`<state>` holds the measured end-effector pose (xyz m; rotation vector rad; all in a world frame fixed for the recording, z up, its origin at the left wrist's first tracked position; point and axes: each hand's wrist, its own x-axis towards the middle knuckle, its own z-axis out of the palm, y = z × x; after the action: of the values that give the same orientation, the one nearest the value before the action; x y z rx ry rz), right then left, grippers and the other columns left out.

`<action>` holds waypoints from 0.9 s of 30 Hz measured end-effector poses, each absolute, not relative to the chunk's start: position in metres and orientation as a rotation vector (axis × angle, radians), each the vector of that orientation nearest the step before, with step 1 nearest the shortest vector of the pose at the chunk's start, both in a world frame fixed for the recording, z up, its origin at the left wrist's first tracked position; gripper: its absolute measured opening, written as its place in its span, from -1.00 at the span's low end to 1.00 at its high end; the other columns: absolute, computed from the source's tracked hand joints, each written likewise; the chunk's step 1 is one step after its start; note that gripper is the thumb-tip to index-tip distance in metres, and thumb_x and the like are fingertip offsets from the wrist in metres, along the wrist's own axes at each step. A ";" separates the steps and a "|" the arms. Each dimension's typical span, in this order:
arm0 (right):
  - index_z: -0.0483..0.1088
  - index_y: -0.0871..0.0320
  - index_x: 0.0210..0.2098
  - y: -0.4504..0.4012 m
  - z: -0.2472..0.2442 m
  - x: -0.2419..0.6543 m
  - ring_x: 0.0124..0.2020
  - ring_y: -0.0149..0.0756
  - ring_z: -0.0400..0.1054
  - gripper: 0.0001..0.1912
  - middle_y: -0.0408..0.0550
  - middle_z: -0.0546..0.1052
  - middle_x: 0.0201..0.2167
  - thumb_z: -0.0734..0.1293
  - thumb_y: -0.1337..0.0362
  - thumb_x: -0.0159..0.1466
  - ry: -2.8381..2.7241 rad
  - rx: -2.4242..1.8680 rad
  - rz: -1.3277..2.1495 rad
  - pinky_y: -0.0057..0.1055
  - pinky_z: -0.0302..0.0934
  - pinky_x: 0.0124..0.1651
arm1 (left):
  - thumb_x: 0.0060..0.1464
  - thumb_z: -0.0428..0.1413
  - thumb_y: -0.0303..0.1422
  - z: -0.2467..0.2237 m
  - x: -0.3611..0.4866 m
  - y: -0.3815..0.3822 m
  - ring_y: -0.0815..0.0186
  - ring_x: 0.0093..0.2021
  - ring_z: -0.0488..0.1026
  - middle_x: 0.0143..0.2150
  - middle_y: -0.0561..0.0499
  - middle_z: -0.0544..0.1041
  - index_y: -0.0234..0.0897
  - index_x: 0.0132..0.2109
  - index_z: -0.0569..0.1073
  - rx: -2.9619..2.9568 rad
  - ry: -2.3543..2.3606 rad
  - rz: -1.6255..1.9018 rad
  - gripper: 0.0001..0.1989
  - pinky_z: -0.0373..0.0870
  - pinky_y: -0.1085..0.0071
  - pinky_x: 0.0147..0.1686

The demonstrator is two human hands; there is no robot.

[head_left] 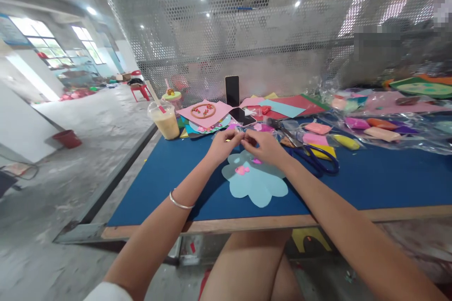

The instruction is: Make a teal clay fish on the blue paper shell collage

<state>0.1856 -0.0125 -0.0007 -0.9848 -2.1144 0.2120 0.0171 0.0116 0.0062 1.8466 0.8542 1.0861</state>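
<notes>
A light blue flower-shaped paper (259, 188) lies on the blue table top, with a pink clay fish (242, 170) and a small magenta piece (256, 161) on it. Above the paper's far edge, my left hand (226, 143) and my right hand (263, 146) meet at the fingertips. Both hands are closed in a pinch. Whatever sits between the fingers is too small and hidden to make out. Close by my right hand are scissors (314, 157) with dark blue handles, lying partly over a yellow packet (322, 151).
A cup with a straw (166, 122) stands at the table's left edge. Behind my hands are a phone (232, 91) propped upright, another phone (243, 116) lying flat, and coloured papers (284, 107). Clay packets (381, 129) in clear plastic spread to the right. A perforated metal screen (226, 33) borders the back.
</notes>
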 end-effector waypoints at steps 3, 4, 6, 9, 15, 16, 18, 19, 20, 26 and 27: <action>0.16 0.11 -0.49 -0.012 -0.002 0.185 -0.60 -0.42 0.15 -0.81 -0.22 0.31 -0.61 0.21 0.25 0.23 -2.110 -0.982 0.247 -0.46 -0.03 -0.53 | 0.08 0.08 -0.19 0.009 0.017 0.009 0.43 -0.49 0.19 -0.58 0.11 0.27 -0.34 -0.56 0.35 1.934 0.857 1.049 -0.64 0.11 0.47 -0.46; 0.16 0.11 -0.49 -0.012 -0.002 0.185 -0.60 -0.42 0.15 -0.82 -0.22 0.30 -0.62 0.21 0.25 0.23 -2.111 -0.977 0.259 -0.47 -0.03 -0.53 | 0.09 0.07 -0.19 0.010 0.017 0.008 0.43 -0.50 0.18 -0.59 0.11 0.26 -0.34 -0.56 0.35 1.955 0.857 1.038 -0.64 0.09 0.47 -0.47; 0.17 0.11 -0.48 -0.011 -0.003 0.186 -0.60 -0.41 0.17 -0.81 -0.22 0.30 -0.62 0.21 0.22 0.24 -2.115 -0.960 0.283 -0.47 -0.01 -0.54 | 0.10 0.06 -0.19 0.012 0.016 0.006 0.42 -0.50 0.17 -0.59 0.11 0.26 -0.34 -0.55 0.37 1.983 0.852 1.015 -0.64 0.08 0.46 -0.48; 0.19 0.11 -0.47 -0.010 -0.002 0.188 -0.58 -0.40 0.20 -0.77 -0.21 0.32 -0.62 0.20 0.16 0.27 -2.125 -0.923 0.306 -0.46 0.04 -0.52 | 0.12 0.05 -0.16 0.014 0.013 0.005 0.42 -0.52 0.18 -0.58 0.10 0.27 -0.34 -0.48 0.43 2.001 0.832 0.981 -0.65 0.08 0.46 -0.50; 0.27 0.12 -0.42 -0.011 -0.002 0.188 -0.58 -0.38 0.20 -0.80 -0.20 0.36 -0.61 0.18 0.19 0.28 -2.164 -0.894 0.310 -0.45 0.04 -0.50 | 0.13 0.02 -0.13 0.017 0.012 0.002 0.44 -0.58 0.11 -0.62 0.11 0.23 -0.34 -0.46 0.44 1.991 0.777 0.930 -0.62 0.01 0.46 -0.57; 0.28 0.13 -0.41 -0.011 -0.003 0.188 -0.58 -0.39 0.21 -0.81 -0.20 0.36 -0.61 0.18 0.20 0.28 -2.169 -0.895 0.310 -0.45 0.04 -0.50 | 0.13 0.01 -0.12 0.017 0.013 0.002 0.44 -0.59 0.10 -0.63 0.12 0.21 -0.34 -0.47 0.44 1.985 0.767 0.928 -0.62 -0.01 0.46 -0.58; 0.30 0.14 -0.40 -0.011 -0.004 0.188 -0.59 -0.39 0.20 -0.83 -0.20 0.36 -0.62 0.19 0.20 0.27 -2.174 -0.900 0.307 -0.45 0.03 -0.50 | 0.12 0.01 -0.11 0.016 0.015 0.001 0.45 -0.60 0.09 -0.64 0.12 0.20 -0.34 -0.48 0.42 1.970 0.742 0.924 -0.60 -0.02 0.46 -0.58; 0.30 0.14 -0.40 -0.011 -0.005 0.189 -0.60 -0.39 0.19 -0.84 -0.21 0.36 -0.63 0.20 0.21 0.26 -2.176 -0.903 0.303 -0.45 0.02 -0.50 | 0.12 0.01 -0.10 0.016 0.016 0.001 0.45 -0.60 0.09 -0.64 0.12 0.20 -0.34 -0.48 0.42 1.964 0.729 0.922 -0.60 -0.01 0.46 -0.58; 0.31 0.14 -0.41 -0.011 -0.005 0.189 -0.61 -0.40 0.18 -0.85 -0.21 0.35 -0.63 0.21 0.22 0.25 -2.178 -0.906 0.298 -0.45 0.01 -0.50 | 0.11 0.01 -0.09 0.016 0.017 0.000 0.45 -0.60 0.09 -0.64 0.12 0.21 -0.34 -0.49 0.41 1.960 0.717 0.920 -0.59 0.00 0.46 -0.57; 0.34 0.15 -0.41 -0.012 -0.004 0.190 -0.60 -0.40 0.15 -0.81 -0.21 0.33 -0.63 0.18 0.22 0.25 -2.166 -0.899 0.283 -0.46 -0.01 -0.50 | 0.12 -0.02 -0.07 0.017 0.017 -0.001 0.43 -0.55 0.13 -0.59 0.10 0.23 -0.33 -0.51 0.36 1.944 0.661 0.946 -0.57 0.09 0.46 -0.51; 0.34 0.15 -0.42 -0.012 -0.004 0.189 -0.60 -0.40 0.16 -0.80 -0.20 0.34 -0.63 0.17 0.22 0.26 -2.159 -0.898 0.282 -0.46 0.00 -0.49 | 0.12 -0.01 -0.06 0.017 0.017 -0.001 0.42 -0.53 0.16 -0.58 0.09 0.25 -0.32 -0.51 0.35 1.944 0.653 0.950 -0.57 0.11 0.46 -0.48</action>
<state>0.1893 -0.0122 -0.0036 -0.8976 -2.1593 0.2824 0.0168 -0.0013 0.0171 1.9442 0.6531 0.9500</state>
